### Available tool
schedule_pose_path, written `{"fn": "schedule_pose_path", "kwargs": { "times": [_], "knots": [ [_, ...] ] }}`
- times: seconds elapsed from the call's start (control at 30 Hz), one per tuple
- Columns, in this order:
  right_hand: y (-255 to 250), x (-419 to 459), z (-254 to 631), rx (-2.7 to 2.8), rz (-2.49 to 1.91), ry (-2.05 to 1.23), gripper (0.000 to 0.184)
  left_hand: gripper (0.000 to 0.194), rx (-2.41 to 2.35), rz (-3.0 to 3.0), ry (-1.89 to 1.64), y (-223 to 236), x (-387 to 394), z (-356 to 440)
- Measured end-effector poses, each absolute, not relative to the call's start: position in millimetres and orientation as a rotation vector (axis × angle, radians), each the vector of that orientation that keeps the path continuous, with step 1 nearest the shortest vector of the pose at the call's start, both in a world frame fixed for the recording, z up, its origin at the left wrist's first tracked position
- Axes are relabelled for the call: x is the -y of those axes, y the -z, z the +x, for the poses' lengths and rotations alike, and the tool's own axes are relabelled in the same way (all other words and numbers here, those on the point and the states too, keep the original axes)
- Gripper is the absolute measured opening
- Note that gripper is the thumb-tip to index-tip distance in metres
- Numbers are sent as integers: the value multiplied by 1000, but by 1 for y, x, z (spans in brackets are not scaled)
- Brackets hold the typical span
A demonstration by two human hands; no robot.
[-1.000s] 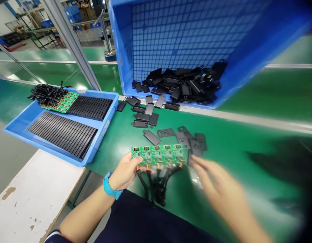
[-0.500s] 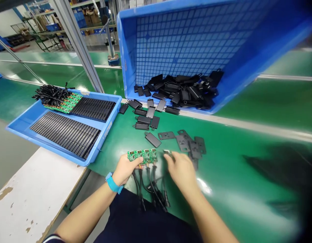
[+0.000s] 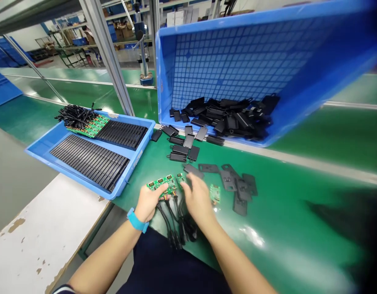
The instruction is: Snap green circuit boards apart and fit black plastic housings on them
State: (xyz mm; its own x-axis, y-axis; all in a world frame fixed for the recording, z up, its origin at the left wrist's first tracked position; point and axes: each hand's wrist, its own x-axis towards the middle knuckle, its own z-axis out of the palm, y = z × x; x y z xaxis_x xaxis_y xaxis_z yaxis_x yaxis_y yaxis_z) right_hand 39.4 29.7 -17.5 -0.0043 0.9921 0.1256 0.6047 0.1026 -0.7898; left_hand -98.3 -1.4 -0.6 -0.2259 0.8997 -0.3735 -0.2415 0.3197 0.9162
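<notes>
My left hand (image 3: 150, 202) grips the left end of a green circuit board strip (image 3: 162, 183) with black cables (image 3: 176, 224) hanging from its lower edge. My right hand (image 3: 196, 196) is closed on the strip's right end, fingers curled over the last board. One small green board (image 3: 215, 192) lies loose on the green mat just right of my right hand. Flat black plastic covers (image 3: 237, 183) lie scattered beyond it.
A tilted blue crate (image 3: 231, 61) at the back holds a heap of black housings (image 3: 228, 116), some spilled onto the mat (image 3: 182, 141). A shallow blue tray (image 3: 41, 149) at left holds rows of black parts, green boards and cables. A metal post (image 3: 109, 57) rises behind it.
The board strip has become shorter: pieces were snapped off its right end, and one now lies on the mat. My right hand moved left along the strip. The camera view shifted slightly.
</notes>
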Motion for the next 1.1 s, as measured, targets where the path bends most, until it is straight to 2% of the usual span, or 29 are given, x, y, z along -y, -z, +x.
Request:
{"fn": "schedule_pose_path", "kwargs": {
  "times": [0.07,0.13,0.2,0.33,0.47,0.5,0.6,0.63,0.87,0.97,1.1],
  "knots": [
    [13,-27,36,1688,-1505,-791,44,34,-1235,618,-1156,-6,6,-106],
    [8,-22,30,1705,-1401,-1003,36,33,-1165,646,-1116,-8,10,-109],
    [6,-19,19,1697,-1356,-1154,30,30,-1304,732,-1163,-6,10,-107],
    [7,-26,-1,1634,-1395,-1088,32,26,-1561,810,-1351,0,2,-105],
    [6,-31,-5,1594,-1354,-952,53,29,-1225,652,-1311,-5,2,-120],
    [5,-29,-5,1589,-1323,-1011,52,28,-1168,626,-1290,-7,3,-124],
    [7,-21,-10,1576,-1231,-1320,31,26,-1196,645,-1329,-5,9,-128],
    [8,-18,-13,1564,-1230,-1362,29,26,-1233,657,-1354,-3,10,-127],
    [4,-7,-26,1467,-1275,-1235,27,28,-1710,820,-1502,12,7,-117],
    [-1,-7,-10,1115,-1224,-1418,25,34,-1733,952,-1364,14,-6,-132],
    [-10,-9,31,358,-1089,-1677,26,62,-1941,1354,-1292,7,-34,-134]
  ]
}}
